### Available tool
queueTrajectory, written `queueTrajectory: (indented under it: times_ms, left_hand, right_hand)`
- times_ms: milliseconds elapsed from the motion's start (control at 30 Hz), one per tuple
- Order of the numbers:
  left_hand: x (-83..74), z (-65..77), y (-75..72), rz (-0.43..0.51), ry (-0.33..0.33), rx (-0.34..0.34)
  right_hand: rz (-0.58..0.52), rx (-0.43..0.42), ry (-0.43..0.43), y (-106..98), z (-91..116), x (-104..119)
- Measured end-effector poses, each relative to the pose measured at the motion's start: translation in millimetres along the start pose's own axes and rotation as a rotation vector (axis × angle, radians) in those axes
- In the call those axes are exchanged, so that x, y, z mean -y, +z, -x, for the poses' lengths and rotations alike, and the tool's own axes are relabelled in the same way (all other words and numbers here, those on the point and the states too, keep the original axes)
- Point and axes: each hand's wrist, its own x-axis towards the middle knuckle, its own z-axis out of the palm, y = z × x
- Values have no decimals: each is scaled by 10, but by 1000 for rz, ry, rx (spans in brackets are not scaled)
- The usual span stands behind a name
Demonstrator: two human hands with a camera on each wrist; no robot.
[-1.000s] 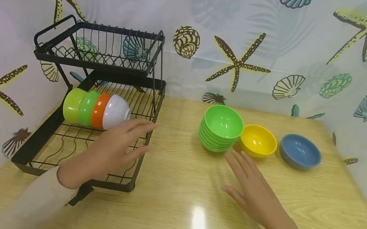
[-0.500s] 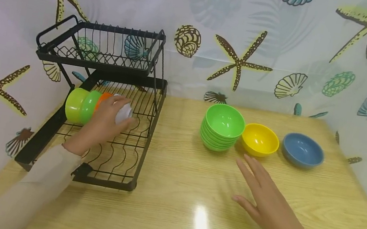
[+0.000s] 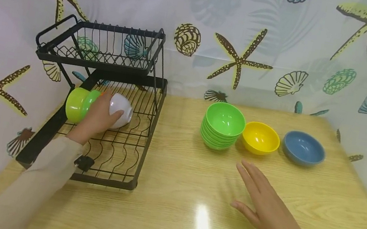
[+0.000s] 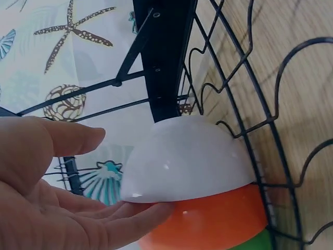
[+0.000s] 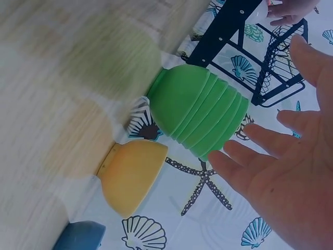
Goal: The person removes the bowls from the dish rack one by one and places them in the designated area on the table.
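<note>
A white bowl (image 3: 122, 105) stands on its side in the lower tier of the black dish rack (image 3: 141, 152), base to the right. Beside it are an orange bowl (image 4: 208, 221), a green bowl (image 3: 89, 102) and a yellow-green bowl (image 3: 75, 104). My left hand (image 3: 98, 115) reaches over them. In the left wrist view its fingertips (image 4: 156, 211) touch the rim where white meets orange, and the thumb is apart from the white bowl. My right hand (image 3: 267, 208) hovers with extended fingers, holding nothing, in front of the stacked green bowls (image 3: 222, 126).
To the right of the green stack stand a yellow bowl (image 3: 260, 138) and a blue bowl (image 3: 304, 148) on the wooden table (image 3: 173, 177). The rack's upper tier (image 3: 99, 57) overhangs the back of the lower one. A printed curtain (image 3: 200, 5) hangs behind.
My left hand has moved left and away from me, from in front of the white bowl to over the orange and white bowls. My right hand has shifted slightly right.
</note>
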Motion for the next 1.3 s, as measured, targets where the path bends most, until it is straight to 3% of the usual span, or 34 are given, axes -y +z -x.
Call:
queueTrajectory:
  times_ms: [167, 333, 600, 833, 1067, 1300]
  left_hand:
    - [30, -23, 5, -27, 4, -6]
    - [95, -49, 25, -11, 25, -53]
    - [179, -13, 48, 4, -1, -72]
    - [170, -13, 17, 56, -16, -66]
    - [142, -4, -77, 174, -117, 1]
    - [156, 42, -89, 218, -94, 12]
  right_hand:
    - [-5, 3, 2, -2, 18, -10]
    - [-19, 3, 21, 0, 37, -8]
    - [-35, 20, 20, 22, 60, -2]
    - [-15, 24, 4, 14, 69, -16]
    - [-25, 20, 15, 3, 73, -6]
    - [-33, 35, 36, -2, 83, 2]
